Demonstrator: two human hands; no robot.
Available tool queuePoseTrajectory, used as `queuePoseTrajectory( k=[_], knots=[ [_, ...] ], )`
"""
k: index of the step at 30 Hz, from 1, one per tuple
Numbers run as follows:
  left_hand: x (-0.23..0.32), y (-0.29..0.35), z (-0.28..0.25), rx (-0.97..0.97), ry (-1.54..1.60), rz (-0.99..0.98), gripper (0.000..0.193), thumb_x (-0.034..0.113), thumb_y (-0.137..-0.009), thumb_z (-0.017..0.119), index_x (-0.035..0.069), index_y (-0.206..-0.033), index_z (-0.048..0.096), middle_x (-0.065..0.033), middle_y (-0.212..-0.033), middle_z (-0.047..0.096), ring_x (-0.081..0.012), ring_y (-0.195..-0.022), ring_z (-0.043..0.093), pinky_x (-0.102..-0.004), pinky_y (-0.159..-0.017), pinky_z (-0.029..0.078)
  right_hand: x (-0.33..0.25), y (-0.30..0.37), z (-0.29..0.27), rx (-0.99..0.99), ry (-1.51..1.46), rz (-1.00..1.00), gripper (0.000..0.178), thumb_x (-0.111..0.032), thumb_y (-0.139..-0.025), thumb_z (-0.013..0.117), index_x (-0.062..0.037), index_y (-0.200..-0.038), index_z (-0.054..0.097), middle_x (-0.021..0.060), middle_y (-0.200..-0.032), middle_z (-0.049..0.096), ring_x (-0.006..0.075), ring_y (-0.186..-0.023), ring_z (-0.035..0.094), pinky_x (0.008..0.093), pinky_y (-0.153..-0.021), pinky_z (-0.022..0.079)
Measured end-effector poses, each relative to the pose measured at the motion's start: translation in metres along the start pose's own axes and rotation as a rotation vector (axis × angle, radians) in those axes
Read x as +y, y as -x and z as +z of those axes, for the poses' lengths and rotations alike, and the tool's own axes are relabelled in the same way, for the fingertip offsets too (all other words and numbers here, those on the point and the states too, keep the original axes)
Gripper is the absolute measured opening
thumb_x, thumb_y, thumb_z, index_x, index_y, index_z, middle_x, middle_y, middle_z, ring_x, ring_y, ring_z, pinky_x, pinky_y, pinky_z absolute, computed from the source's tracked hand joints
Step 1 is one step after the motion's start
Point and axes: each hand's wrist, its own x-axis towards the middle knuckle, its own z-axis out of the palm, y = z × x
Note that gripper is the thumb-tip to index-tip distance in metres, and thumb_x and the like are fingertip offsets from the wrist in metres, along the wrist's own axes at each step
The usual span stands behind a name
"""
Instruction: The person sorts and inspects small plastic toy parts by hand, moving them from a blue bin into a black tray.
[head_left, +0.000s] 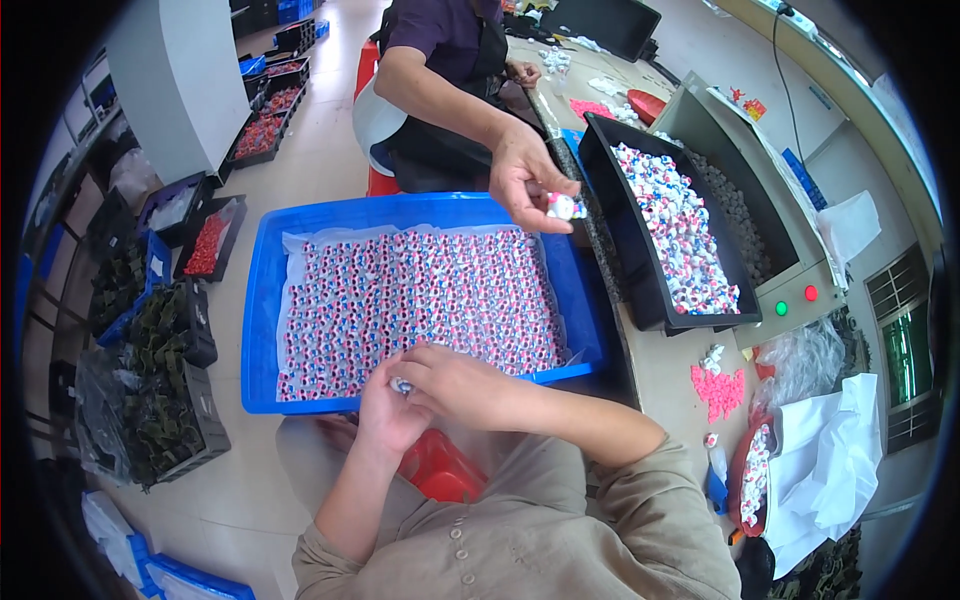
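Because the small white piece (401,385) pinched between left hand (388,412) and right hand (462,385) fingertips at the blue tray's (262,300) near edge looks light and rigid, a light pinch by its sides probably suffices.

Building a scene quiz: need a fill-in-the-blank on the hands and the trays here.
1. The rows of small pieces lie in a ___ tray.
2. The left hand and right hand pinch one small piece at that tray's ___ edge.
3. The co-worker's hand holds a piece beside the ___ bin.

Missing: blue; near; black
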Motion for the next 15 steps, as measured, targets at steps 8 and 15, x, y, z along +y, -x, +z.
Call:
queuePoseTrajectory(
  k=[8, 15],
  knots=[
    [0.005, -0.008, -0.014, -0.134, 0.064, -0.024, 0.026, 0.026, -0.09, 0.041, 0.006, -0.102, 0.053, -0.0049, -0.096, 0.057, -0.0153, -0.087, 0.056, -0.0261, -0.07, 0.049, 0.012, -0.006, 0.005, 0.036, -0.194, 0.099, 0.035, -0.004, -0.07, 0.061, -0.0018, -0.104, 0.055, 0.014, -0.095, 0.056, 0.0321, -0.094, 0.053, 0.0387, -0.081, 0.043],
    [0.002, -0.005, -0.024, 0.001, -0.002, 0.033, 0.025, 0.021, -0.089, 0.041, 0.002, -0.102, 0.051, -0.0093, -0.096, 0.056, -0.0194, -0.088, 0.055, -0.0345, -0.077, 0.048, 0.013, -0.003, 0.006, 0.03, -0.234, 0.128, 0.028, -0.005, -0.071, 0.062, -0.0017, -0.098, 0.058, 0.0129, -0.096, 0.059, 0.0307, -0.093, 0.054, 0.0374, -0.082, 0.042]
  ],
)
